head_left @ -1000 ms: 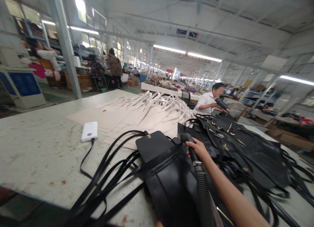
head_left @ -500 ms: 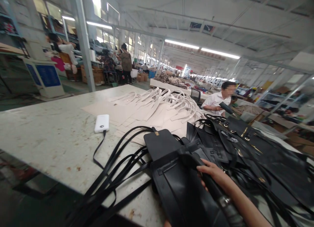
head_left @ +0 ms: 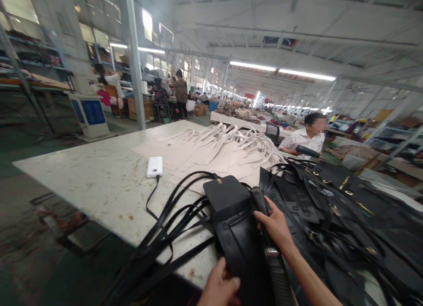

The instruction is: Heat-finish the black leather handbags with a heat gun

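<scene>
A black leather bag [head_left: 239, 242] lies at the table's front edge, its flap [head_left: 226, 193] with a gold fitting folded out towards the back. My right hand [head_left: 276, 226] is closed around a black tube-shaped hand tool [head_left: 259, 201] with a silver ring and a ribbed hose; the tool lies along the bag's right side. Low in the view, my left hand [head_left: 220, 285] has its fingers curled at the bag's left edge, thumb on top. Long black straps [head_left: 165, 226] trail left over the table edge.
More black bags [head_left: 350, 218] with gold buckles are heaped at right. Cream pieces with looped handles [head_left: 211, 149] cover the table's back. A white power bank [head_left: 154, 167] with a cable lies left on the table [head_left: 82, 178]. A co-worker [head_left: 306, 138] holds a black tool opposite.
My left hand has come further into view at the bag's left edge. My right hand and the tool have swung more upright and slightly left over the bag. The whole view has shifted.
</scene>
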A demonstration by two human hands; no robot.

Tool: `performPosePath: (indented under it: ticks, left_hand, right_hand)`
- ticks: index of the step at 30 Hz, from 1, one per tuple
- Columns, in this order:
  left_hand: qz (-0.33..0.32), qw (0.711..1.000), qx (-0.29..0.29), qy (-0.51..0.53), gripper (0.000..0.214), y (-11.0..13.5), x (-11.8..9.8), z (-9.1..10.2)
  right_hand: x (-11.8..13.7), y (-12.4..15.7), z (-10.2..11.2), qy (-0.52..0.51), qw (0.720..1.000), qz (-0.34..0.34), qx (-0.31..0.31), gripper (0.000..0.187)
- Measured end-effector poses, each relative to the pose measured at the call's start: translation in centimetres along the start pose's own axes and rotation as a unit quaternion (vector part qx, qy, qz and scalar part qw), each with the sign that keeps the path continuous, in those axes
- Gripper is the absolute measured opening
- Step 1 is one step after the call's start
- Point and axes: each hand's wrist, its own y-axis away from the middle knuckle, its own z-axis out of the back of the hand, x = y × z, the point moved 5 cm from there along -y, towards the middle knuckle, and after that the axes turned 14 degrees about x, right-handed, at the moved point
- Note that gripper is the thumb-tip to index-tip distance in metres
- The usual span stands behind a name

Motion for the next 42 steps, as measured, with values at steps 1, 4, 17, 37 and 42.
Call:
performPosePath:
  ticks: [1,4,17,37,42]
  left_hand:
    - [-0.017,1.000,-0.009,0.000,0.027,-0.4,-1.3,0.9]
    - [-0.078,0.996,-0.042,-0.005,0.024,-2.1,-5.2,3.6]
    - [-0.148,0.987,-0.068,-0.016,0.016,-5.3,-4.6,7.2]
    - [-0.190,0.980,-0.051,0.030,0.026,-4.0,-4.5,7.2]
    - [-0.186,0.980,-0.071,0.023,0.013,-3.7,-4.5,7.2]
  right_hand:
    - [0.5,1.1,0.0,-0.003,1.000,0.007,0.012,0.067]
    - [1.8,4.4,-0.7,-0.018,0.997,0.010,0.076,0.066]
    - [-1.3,6.5,-6.9,-0.117,0.959,-0.069,0.251,0.082]
    - [-0.5,8.9,-7.9,-0.125,0.974,-0.030,0.189,0.070]
    - [0.4,8.1,-10.6,-0.116,0.965,-0.042,0.229,0.072]
